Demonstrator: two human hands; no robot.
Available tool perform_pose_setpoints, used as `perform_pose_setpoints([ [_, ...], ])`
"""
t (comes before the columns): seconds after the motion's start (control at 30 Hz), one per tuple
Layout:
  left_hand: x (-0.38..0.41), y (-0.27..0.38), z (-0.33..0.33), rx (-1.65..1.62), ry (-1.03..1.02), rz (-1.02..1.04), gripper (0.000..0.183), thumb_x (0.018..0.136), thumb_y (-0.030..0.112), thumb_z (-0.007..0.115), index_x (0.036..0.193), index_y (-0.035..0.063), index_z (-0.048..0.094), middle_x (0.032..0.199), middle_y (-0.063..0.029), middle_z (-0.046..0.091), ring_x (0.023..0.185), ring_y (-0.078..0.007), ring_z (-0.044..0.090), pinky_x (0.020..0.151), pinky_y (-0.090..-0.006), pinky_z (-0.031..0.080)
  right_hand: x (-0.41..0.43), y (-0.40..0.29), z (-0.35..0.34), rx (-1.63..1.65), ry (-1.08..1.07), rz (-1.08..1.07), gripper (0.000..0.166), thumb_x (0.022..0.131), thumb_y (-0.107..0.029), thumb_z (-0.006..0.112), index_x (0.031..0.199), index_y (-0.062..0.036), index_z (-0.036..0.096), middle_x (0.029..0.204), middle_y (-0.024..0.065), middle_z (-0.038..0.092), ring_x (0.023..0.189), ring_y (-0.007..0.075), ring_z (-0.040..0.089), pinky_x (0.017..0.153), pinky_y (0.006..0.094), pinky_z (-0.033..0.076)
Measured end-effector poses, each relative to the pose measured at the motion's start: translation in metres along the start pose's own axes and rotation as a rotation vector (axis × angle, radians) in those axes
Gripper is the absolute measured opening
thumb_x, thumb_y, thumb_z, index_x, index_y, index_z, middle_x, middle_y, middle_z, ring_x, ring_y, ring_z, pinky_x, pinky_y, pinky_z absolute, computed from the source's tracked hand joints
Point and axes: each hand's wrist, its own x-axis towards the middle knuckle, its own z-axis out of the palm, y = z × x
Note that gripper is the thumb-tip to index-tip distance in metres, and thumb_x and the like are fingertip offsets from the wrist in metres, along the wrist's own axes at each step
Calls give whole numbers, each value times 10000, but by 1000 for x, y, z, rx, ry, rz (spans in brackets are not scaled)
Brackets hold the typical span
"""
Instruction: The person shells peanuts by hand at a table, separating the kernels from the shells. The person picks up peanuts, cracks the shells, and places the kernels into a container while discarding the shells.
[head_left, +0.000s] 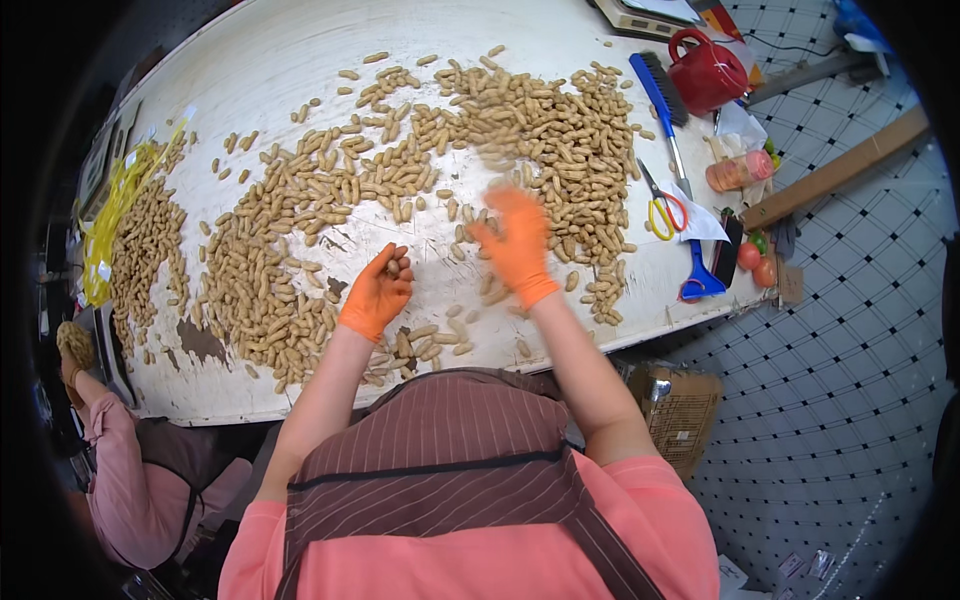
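My left hand (379, 292), in an orange glove, is curled palm up with a peanut (393, 267) at its fingers. It hovers by the inner edge of a curved band of unshelled peanuts (262, 255). To the right, my right hand (517, 240), also gloved in orange, is blurred by motion. Its thumb and fingers are apart, and whatever lies beneath the palm is hidden. Just beyond those fingers is the larger heap of peanuts (585, 165), part of it blurred. A few loose peanuts (427, 345) lie close to my apron.
Along the right of the worn white table (292, 82) are a blue-handled brush (660, 97), scissors (660, 206), a red jug (705, 75), a pink-lidded jar (739, 172) and tomatoes (757, 266). At left, yellow straps (112, 210) lie by another peanut pile, near a co-worker's sleeve (124, 480).
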Motion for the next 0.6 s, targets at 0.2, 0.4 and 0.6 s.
perform_pose_setpoints([
  [0.2, -27, -7, 13, 192, 224, 5, 253, 926, 249, 641, 1031, 20, 620, 879, -37, 604, 766, -155, 563, 573, -213, 435, -32, 120, -40, -720, 25, 404, 774, 852, -583, 553, 1446, -118, 381, 1487, 208, 318, 1379, 415, 219, 1091, 634, 151],
  [0.4, -3, -34, 30, 446, 240, 20, 236, 912, 227, 636, 1069, 51, 651, 862, 10, 594, 772, -119, 548, 635, -235, 446, -4, 59, 10, -678, -153, 350, 859, 824, -673, 536, 1488, -176, 315, 1541, 158, 253, 1414, 418, 169, 1092, 662, 116],
  [0.6, 11, -46, 74, 1103, 300, 191, 251, 907, 210, 625, 1106, 65, 673, 870, 36, 572, 708, -68, 473, 620, -209, 394, -47, 7, 32, -547, -298, 141, 807, 829, -647, 558, 1470, -206, 344, 1543, 120, 257, 1410, 409, 181, 1084, 672, 125],
])
